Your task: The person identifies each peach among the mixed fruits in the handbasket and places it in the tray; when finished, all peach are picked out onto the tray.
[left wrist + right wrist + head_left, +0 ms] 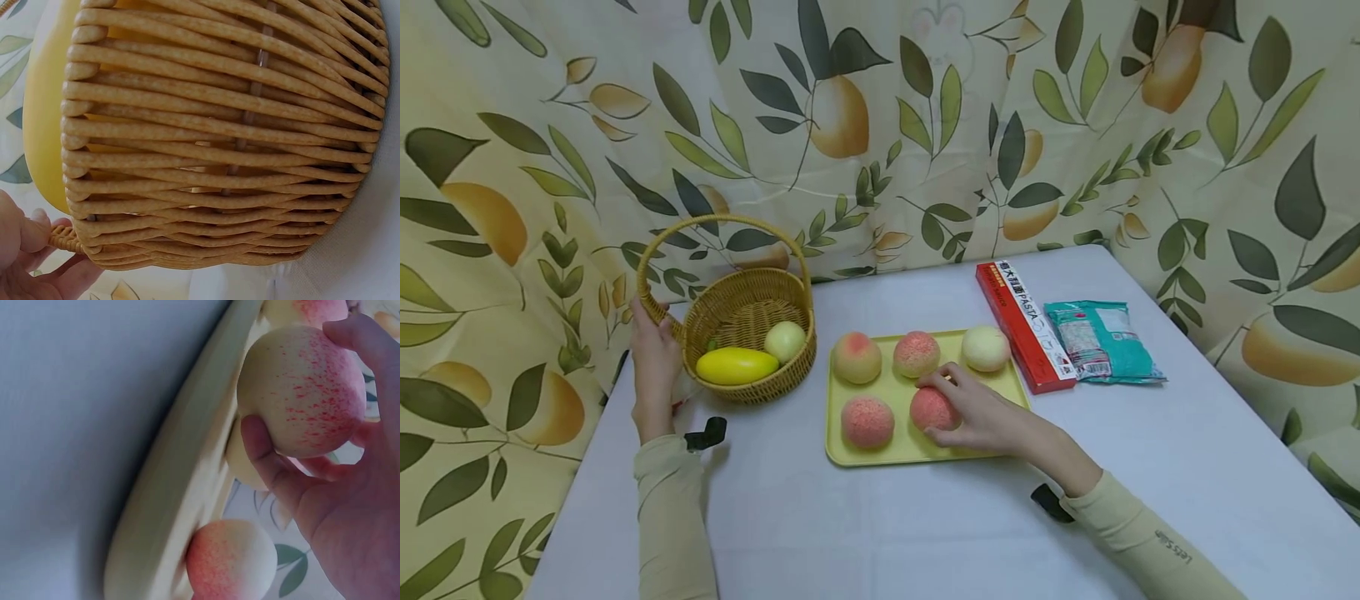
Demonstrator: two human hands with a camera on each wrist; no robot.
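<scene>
My left hand grips the handle of a brown wicker basket at its left side. Inside the basket lie a long smooth yellow fruit and a pale green round fruit. Over a yellow tray, my right hand holds a pink-speckled peach between thumb and fingers. Whether this peach still touches the tray is hard to tell. Around it on the tray sit another pink peach, two peaches at the back, one an orange-pink peach, and a pale round fruit.
Right of the tray lies a red and white pasta box, its near end close to the tray's edge. Beside the box is a teal plastic packet. A fruit-patterned curtain hangs behind the white-covered table.
</scene>
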